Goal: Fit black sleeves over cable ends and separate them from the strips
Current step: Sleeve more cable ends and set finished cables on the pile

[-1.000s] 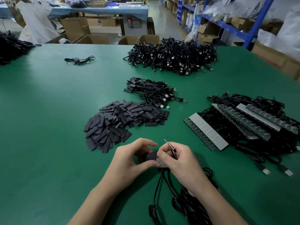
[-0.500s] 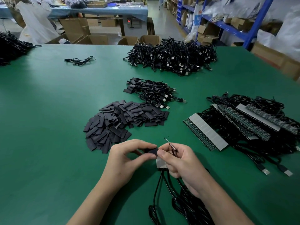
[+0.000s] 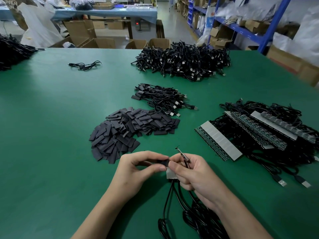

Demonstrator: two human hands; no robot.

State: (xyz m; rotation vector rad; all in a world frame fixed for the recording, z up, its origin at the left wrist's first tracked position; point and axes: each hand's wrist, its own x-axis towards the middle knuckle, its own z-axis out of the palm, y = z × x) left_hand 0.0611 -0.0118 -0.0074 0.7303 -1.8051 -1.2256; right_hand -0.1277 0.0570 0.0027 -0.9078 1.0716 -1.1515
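Sleeving step, I judge — left hand (image 3: 138,168) pinches black sleeve (image 3: 164,163), right hand (image 3: 193,173) grips strip (image 3: 170,175); next needs a straight push on.

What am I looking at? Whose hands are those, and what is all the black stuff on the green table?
There is no machine here, just a person working. The picture comes from a camera worn on their head, so you look down at their own two hands. The left hand pinches a little black sleeve, a soft tube. The right hand grips a short grey strip with black cables hanging from it, plus a thin metal tool. On the green table lie a heap of spare sleeves, a small bundle of cables beyond it, a big cable pile farther back, and more strips with cables on the right.
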